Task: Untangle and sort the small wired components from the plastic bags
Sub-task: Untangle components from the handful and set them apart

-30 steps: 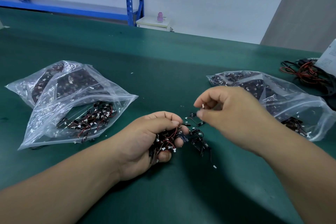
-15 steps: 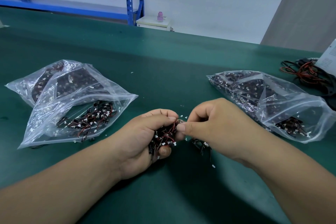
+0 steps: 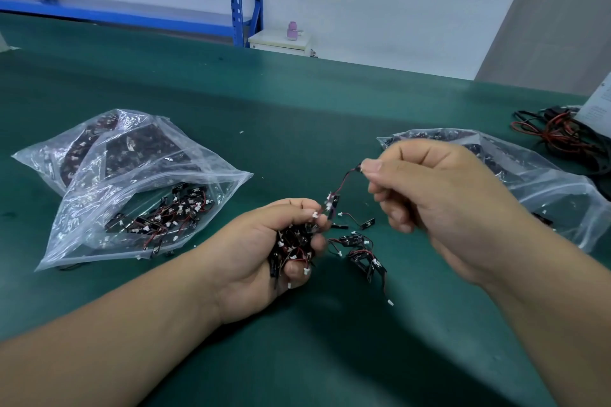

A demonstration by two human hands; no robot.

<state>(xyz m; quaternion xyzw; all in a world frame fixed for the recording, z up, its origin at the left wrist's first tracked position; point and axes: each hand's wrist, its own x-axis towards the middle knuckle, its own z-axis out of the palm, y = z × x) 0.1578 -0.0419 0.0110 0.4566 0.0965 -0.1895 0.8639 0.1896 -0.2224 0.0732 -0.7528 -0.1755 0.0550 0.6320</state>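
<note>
Pinching one red-and-black lead [image 3: 342, 183] between thumb and forefinger of my right hand [image 3: 439, 201], other fingers curled in, and its small black board dangles right at my left fingertips. My left hand [image 3: 264, 251] is palm up, fingers curled round a tangled clump of wired components [image 3: 292, 246], low over the green table [image 3: 330, 109]. A few loose components [image 3: 360, 248] lie just right of it. Two clear bags [image 3: 132, 201] overlap on the left, at least one right bag [image 3: 545, 188] sits behind my right hand, and there's one cable coil [image 3: 562, 135] far right.
</note>
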